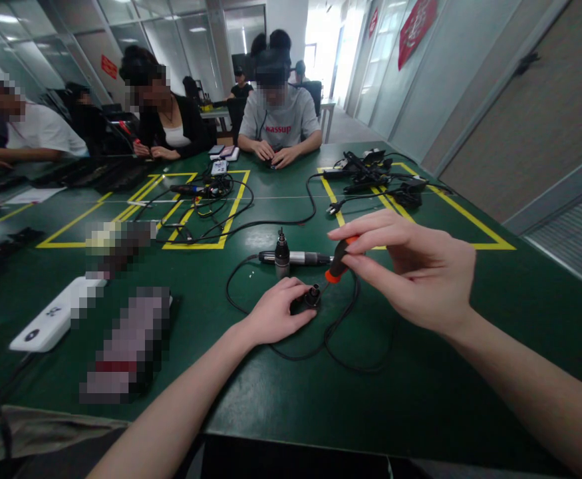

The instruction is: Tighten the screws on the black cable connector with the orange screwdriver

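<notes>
The left hand (281, 311) pinches a black cylindrical part (313, 297) on the table (271, 412); right of it, the right hand (415, 266) pinches a screwdriver (339, 261). Behind the part, an upright black piece (282, 256) fronts a silver tool (303, 258).

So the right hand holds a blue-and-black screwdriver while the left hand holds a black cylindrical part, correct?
Not quite: the head view shows the screwdriver is orange and black, not blue. The right hand does hold it, and the left hand holds the black cylindrical part.
</notes>
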The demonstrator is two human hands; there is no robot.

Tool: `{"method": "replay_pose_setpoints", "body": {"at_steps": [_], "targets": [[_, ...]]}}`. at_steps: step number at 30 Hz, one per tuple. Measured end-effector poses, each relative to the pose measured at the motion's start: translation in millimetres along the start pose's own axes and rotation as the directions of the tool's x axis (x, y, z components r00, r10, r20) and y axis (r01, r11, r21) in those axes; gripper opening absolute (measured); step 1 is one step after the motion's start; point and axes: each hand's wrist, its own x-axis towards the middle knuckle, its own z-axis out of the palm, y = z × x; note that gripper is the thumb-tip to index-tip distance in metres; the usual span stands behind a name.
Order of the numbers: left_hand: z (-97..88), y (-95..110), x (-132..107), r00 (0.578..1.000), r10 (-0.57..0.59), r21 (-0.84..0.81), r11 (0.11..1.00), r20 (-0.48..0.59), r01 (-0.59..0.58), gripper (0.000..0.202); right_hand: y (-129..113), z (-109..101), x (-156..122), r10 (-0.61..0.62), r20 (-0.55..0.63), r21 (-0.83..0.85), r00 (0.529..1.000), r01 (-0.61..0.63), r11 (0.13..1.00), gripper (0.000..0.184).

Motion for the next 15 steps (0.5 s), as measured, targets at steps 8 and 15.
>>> {"method": "replay_pose_setpoints", "body": {"at_steps": [8,15], "targets": [[0.1,-0.3,0.1,1.0,0.013,-0.004,1.0,-0.002,-0.013,0.021,-1.6,-1.6,0.3,-0.002,0.039,-0.032,0.999,0.003,0.999,0.037],[-1.6,1.2,0.1,1.0,0.012,0.014,1.0,0.006,-0.012,0.019,-2.4,-0.1,4.8,-0.051,-0.001,-0.062,0.999,0.051,0.997,0.025]]}}
